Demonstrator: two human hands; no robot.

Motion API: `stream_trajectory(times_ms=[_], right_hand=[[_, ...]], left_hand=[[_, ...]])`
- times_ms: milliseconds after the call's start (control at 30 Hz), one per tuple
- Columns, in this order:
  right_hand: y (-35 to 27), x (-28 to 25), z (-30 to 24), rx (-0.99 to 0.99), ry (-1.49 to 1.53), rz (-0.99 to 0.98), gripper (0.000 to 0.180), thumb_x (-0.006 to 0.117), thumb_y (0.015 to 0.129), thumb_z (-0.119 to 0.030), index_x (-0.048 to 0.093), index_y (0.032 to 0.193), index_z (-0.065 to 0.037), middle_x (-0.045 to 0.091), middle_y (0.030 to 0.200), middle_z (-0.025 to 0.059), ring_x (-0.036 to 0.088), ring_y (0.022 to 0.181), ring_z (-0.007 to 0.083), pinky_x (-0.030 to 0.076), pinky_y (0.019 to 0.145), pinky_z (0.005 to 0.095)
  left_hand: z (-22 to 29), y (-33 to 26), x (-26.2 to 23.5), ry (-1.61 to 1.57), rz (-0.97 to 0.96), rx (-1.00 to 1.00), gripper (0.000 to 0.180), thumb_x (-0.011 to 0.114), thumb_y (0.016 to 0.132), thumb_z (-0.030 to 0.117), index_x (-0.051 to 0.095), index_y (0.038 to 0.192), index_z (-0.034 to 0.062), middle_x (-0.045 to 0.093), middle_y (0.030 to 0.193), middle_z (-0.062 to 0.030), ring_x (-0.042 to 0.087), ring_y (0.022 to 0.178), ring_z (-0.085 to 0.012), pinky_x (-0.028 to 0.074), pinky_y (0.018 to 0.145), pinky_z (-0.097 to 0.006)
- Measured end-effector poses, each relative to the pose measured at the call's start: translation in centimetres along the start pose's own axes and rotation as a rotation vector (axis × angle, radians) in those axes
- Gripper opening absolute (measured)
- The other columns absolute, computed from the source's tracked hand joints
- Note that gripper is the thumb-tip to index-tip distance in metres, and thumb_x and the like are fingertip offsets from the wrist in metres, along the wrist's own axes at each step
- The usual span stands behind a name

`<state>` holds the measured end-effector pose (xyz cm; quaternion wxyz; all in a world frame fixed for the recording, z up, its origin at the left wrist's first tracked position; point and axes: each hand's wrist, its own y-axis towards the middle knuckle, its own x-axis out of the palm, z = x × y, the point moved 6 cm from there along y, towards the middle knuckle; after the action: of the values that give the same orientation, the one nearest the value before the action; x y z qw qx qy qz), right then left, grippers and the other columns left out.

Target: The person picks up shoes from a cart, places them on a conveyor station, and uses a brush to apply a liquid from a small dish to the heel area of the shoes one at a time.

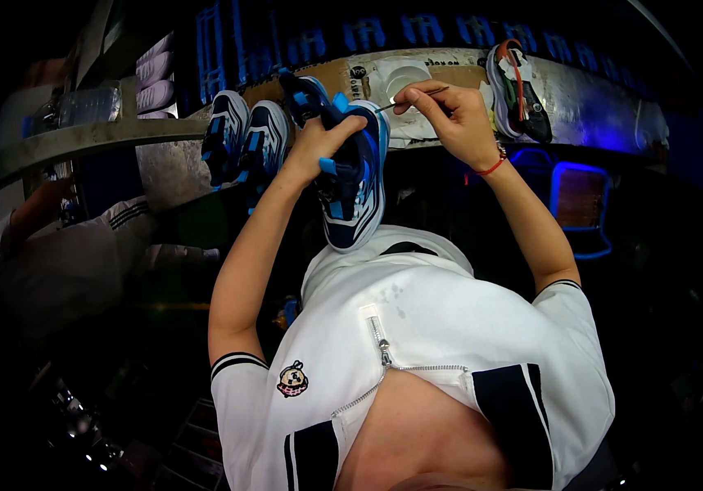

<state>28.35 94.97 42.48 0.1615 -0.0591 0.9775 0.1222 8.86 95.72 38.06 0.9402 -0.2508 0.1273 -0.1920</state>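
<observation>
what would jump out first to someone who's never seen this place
Probably the blue-and-white shoe at upper centre, gripped by the left hand while the right hand holds a thin tool at one end of it. Next, two similar shoes stand just left of it. Off to the right, a dark shoe with a reddish-orange strip lies on the worktop.

left arm (pixel 257 237): reaching forward; left fingers (pixel 345 127): gripping; right arm (pixel 527 217): bent; right fingers (pixel 429 105): pinched
</observation>
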Motion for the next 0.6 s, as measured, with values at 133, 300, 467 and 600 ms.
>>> stream_trajectory(times_ms=[133, 300, 467, 600], right_hand=[[0.2, 0.5, -0.5, -0.056, -0.004, 0.026, 0.02, 0.059, 0.089, -0.017, 0.071, 0.088, -0.002, 0.071, 0.081, 0.0066, 0.068, 0.065, 0.0148, 0.049, 0.055, 0.0238], [0.6, 0.9, -1.5, -0.066, -0.129, -0.036, 0.018, 0.06, 0.088, -0.015, 0.07, 0.09, -0.001, 0.07, 0.079, 0.0099, 0.067, 0.064, 0.0194, 0.049, 0.055, 0.0253], [0.4, 1.0, -1.8, -0.103, -0.223, -0.148, 0.013, 0.059, 0.088, -0.007, 0.067, 0.094, 0.001, 0.07, 0.084, 0.0106, 0.069, 0.073, 0.0178, 0.052, 0.06, 0.0254], [0.6, 1.2, -2.2, -0.151, -0.273, -0.143, 0.011, 0.06, 0.087, -0.006, 0.067, 0.093, 0.0, 0.069, 0.083, 0.0115, 0.069, 0.072, 0.0206, 0.052, 0.06, 0.0261]], left_hand=[[0.3, -0.1, 0.2, -0.013, 0.002, 0.001, 0.034, 0.064, 0.08, 0.034, 0.065, 0.083, 0.0, 0.063, 0.075, -0.0042, 0.058, 0.07, -0.012, 0.045, 0.067, -0.025], [0.1, -0.1, 0.2, -0.026, -0.018, 0.002, 0.035, 0.064, 0.08, 0.035, 0.066, 0.085, 0.0001, 0.064, 0.077, -0.0041, 0.059, 0.071, -0.0122, 0.045, 0.068, -0.025], [0.2, -0.1, 0.2, -0.004, -0.024, -0.022, 0.038, 0.064, 0.08, 0.036, 0.067, 0.09, -0.0002, 0.066, 0.081, -0.0055, 0.061, 0.075, -0.0131, 0.046, 0.073, -0.025], [0.2, -0.1, 0.3, -0.003, -0.033, -0.025, 0.038, 0.063, 0.08, 0.037, 0.067, 0.092, 0.0001, 0.067, 0.083, -0.0062, 0.061, 0.077, -0.0134, 0.046, 0.075, -0.025]])
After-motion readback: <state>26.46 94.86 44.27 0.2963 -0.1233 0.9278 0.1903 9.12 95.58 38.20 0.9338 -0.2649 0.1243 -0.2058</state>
